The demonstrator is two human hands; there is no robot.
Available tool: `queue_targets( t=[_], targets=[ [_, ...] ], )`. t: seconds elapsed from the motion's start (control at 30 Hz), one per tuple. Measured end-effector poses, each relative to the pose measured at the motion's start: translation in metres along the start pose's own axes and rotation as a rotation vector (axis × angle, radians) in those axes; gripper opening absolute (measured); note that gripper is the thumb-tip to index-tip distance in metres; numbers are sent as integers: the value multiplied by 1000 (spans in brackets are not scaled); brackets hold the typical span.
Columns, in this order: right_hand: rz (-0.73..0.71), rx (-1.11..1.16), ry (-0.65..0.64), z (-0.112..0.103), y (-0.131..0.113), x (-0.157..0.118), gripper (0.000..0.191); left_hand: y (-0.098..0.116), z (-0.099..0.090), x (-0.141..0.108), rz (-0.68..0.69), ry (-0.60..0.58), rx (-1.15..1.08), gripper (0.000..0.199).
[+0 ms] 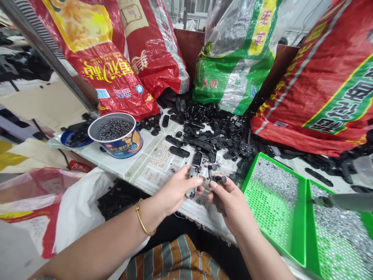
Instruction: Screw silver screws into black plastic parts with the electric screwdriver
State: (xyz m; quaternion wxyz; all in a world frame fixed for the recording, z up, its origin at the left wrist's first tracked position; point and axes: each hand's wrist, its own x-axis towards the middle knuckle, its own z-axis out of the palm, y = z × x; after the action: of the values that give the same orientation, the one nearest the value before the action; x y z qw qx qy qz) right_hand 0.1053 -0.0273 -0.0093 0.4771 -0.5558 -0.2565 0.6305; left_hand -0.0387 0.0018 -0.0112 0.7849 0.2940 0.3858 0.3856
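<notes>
Over the near edge of the table, my left hand (183,184) grips an oblong dark plastic part (192,182), held nearly upright between thumb and fingers. Close by on the right, my right hand (226,193) is closed around a small black plastic piece with round knobs (215,177). A gap separates the two parts. The exact kind of either piece is not clear from here. Just beyond my hands lies a heap of loose black plastic parts (204,142), some long and flat, others small and round.
Two green perforated trays (303,221) of small silvery pieces sit at right, a grey tool (346,201) reaching over one. At left stands a blue tub (124,147) of small dark pieces. Large printed sacks (230,77) line the back. An open white sack (75,210) is at lower left.
</notes>
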Motion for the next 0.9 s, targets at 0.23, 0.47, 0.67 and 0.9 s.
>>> queue_targets(
  t=[0.23,0.47,0.67,0.9],
  targets=[
    [27,-85,-3,0,8,-7,39,-17,8,1,63,144,138,28],
    [69,-131,-68,-4,9,-12,34,-17,6,0,148,196,319,24],
    [136,48,-192,-4,4,-13,24,-21,8,-6,98,131,31,17],
    [183,206,-50,-1,3,-11,25,-26,9,-8,8,46,-309,12]
  ],
)
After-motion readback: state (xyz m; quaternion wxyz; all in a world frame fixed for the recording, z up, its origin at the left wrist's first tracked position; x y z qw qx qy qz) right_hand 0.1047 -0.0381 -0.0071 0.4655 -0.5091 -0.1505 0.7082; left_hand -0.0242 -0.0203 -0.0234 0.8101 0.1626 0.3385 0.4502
